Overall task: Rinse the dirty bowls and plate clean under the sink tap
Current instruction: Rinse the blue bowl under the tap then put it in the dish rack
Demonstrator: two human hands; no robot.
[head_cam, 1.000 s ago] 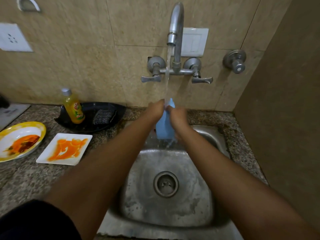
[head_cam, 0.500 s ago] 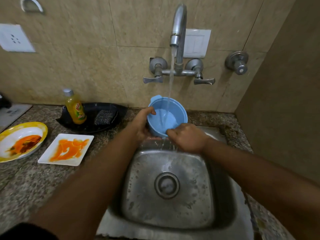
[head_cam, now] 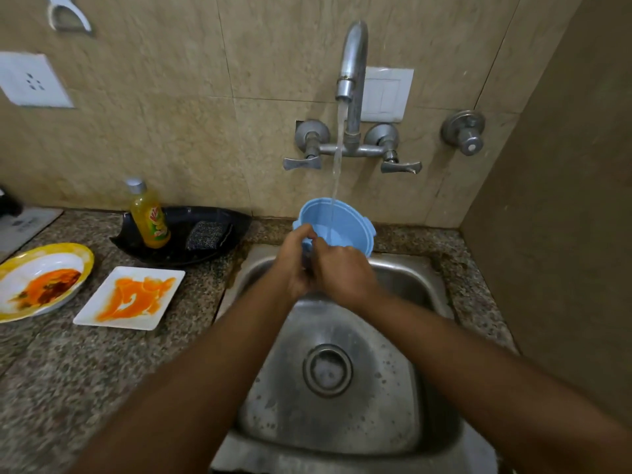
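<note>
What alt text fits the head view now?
Both hands, left and right, grip a blue bowl under the running tap over a steel sink. A stained yellow bowl and white plate wait on the counter.

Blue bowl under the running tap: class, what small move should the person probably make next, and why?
Probably turn the blue bowl a little in the stream, so water sweeps the whole inside. Both the left hand and right hand grip its near rim, and the water strikes one spot. The yellow bowl and white plate are stained orange.

Blue bowl now more upright, hands together.
</note>
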